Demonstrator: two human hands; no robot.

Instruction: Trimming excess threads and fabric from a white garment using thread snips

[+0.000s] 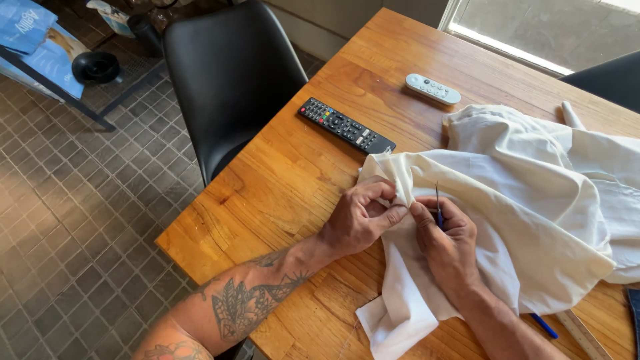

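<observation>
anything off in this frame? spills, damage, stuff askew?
Nothing stands out. The cream fabric garment lies rumpled across the wooden table, but both hands are pinching its edge, the right one with a thin blue-handled tool. The black remote and small white remote lie flat, no spills.

A home is shown, most likely a dining or living area. A warm-toned wooden plank bench (300,167) is seen with a black moulded chair (230,80) drawn up at its far left side. Two remote controls are laid on the bench: a long black one with coloured buttons (345,125) and, farther off, a small white rounded one (433,89). The floor (73,220) at the left is covered in small square brown tiles, and daylight is admitted through a window (533,27) at the far right.
</observation>
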